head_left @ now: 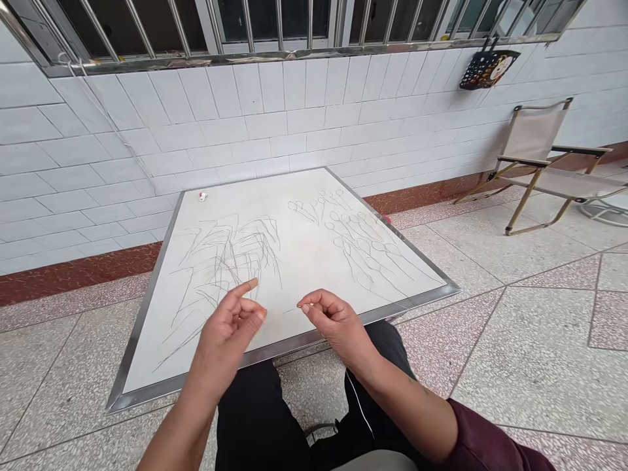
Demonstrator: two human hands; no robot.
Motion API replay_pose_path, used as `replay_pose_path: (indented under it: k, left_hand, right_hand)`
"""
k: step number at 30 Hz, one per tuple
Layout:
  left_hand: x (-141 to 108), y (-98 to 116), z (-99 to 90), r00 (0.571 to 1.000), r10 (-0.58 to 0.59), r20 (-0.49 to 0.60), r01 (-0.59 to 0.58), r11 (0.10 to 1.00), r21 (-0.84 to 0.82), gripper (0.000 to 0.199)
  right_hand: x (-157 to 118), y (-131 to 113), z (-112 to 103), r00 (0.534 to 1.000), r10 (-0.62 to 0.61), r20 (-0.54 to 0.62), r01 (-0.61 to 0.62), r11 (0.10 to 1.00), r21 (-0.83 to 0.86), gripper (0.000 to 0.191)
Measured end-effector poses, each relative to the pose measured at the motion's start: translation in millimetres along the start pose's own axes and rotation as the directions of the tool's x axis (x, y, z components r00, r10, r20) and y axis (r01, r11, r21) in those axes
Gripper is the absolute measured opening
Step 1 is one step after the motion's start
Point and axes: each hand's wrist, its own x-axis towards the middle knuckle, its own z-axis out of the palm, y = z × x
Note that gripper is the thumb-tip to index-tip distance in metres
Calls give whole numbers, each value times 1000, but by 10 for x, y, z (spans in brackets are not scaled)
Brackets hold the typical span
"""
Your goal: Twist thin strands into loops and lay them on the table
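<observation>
White counter [294, 196] against tiled wall — straight wires [220, 261] far left, looped wires [363, 248] far right. Right hand [333, 320] pinching a thin wire [290, 309]; left hand [230, 324] loosely curled, empty — likely mid-bend, needing steady grip.

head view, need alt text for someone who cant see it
A seated person's left hand and right hand pinch a thin wire strand over a white board on the tiled floor. On the board lie straight wires and looped wires. A folding chair stands by the wall.
</observation>
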Motion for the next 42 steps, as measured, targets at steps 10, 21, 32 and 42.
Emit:
replay_pose_path:
  k: [10,21,32,42]
  left_hand:
    - [-123,-23,160,969,187,159,-237,878,415,41]
    - [-123,82,181,953,247,177,-304,770,561,51]
    - [-107,137,250,945,315,88,-306,754,581,47]
    - [-68,200,372,958,278,66,-249,696,674,47]
  right_hand:
    - [-24,-19,-25,996,-49,69,50,999,-16,12]
    - [-60,-11,37,983,-117,145,129,988,-81,8]
    - [-107,-12,82,990,-102,97,103,995,-11,13]
    - [-110,98,134,987,-146,67,146,989,13,14]
